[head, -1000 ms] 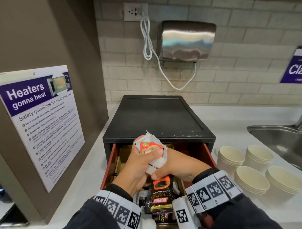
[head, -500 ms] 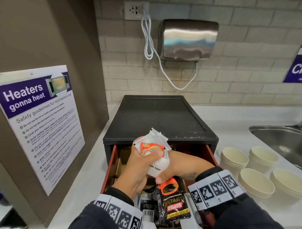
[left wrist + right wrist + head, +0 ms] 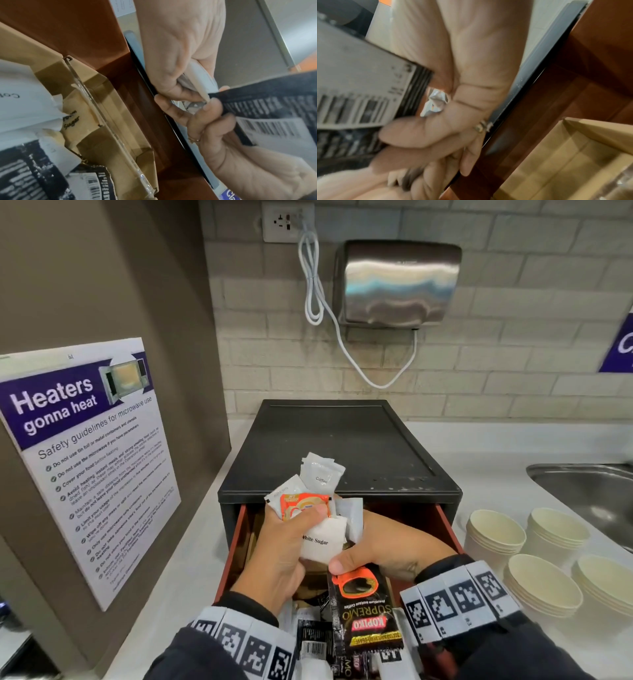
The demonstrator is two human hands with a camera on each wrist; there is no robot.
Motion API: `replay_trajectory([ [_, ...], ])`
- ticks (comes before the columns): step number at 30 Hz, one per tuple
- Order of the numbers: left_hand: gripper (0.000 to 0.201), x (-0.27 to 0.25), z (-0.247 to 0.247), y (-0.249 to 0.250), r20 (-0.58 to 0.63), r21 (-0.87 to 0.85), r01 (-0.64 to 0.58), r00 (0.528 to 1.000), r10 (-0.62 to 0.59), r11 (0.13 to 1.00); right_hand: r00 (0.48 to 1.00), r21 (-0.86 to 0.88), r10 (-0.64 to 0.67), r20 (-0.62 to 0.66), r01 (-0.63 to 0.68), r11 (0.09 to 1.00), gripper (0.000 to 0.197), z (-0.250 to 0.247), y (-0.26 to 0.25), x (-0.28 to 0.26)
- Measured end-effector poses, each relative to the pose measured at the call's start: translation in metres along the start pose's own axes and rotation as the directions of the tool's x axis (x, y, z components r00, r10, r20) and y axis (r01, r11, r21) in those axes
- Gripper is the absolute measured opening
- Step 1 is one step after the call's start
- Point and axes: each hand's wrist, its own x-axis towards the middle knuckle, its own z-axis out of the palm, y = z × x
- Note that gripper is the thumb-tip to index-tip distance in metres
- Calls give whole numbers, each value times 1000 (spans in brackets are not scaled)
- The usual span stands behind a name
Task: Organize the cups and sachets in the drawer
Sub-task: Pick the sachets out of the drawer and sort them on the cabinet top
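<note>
Over the open red drawer my left hand grips a fanned bundle of sachets: white sugar, white coffee and an orange one. My right hand sits against it and pinches a black Kopiko sachet by its top edge, so the sachet hangs toward me. In the left wrist view the left hand clasps white sachets while the ringed right hand holds the black sachet. Several stacks of paper cups stand on the counter to the right.
The drawer slides out of a black box on a white counter. Brown sugar sachets and more black sachets lie among cardboard dividers inside. A steel sink is at far right, a poster wall at left.
The bundle in my left hand has fanned out, with a white coffee sachet now sticking up higher. The black sachet in my right hand has shifted slightly right and nearer to me.
</note>
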Motion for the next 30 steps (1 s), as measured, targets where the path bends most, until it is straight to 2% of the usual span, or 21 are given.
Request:
replay_trajectory([
  [7,44,0,-2,3,7,8,13,1000,-13,1000,1000,-30,-2,-17,1,1000,61,-4,3,0],
  [12,36,2,-6,8,-23,-61,56,998,-58,997,999,20,-15,-40,16,1000,79,-8,6,0],
  [16,21,3,-9,13,-66,-113,59,996,-67,992,989,40,47,-143,-41,998,83,-19,13,-1],
  [18,17,3,-9,15,-87,-123,61,994,-72,991,982,69,82,-170,-71,995,79,-21,16,-1],
  [21,19,3,-11,20,-132,-183,60,988,-85,981,961,-23,101,-256,-110,994,51,-20,14,-3],
  [25,26,2,-16,28,-197,-273,35,976,-92,961,905,-149,115,-410,-191,970,36,-24,19,-2],
  [28,36,1,-19,34,-257,-335,-7,963,-84,942,803,-134,123,-583,-245,960,24,-31,29,3],
  [30,43,-1,-20,35,-293,-352,-17,952,-93,936,717,-150,111,-689,-290,945,28,-36,37,8],
])
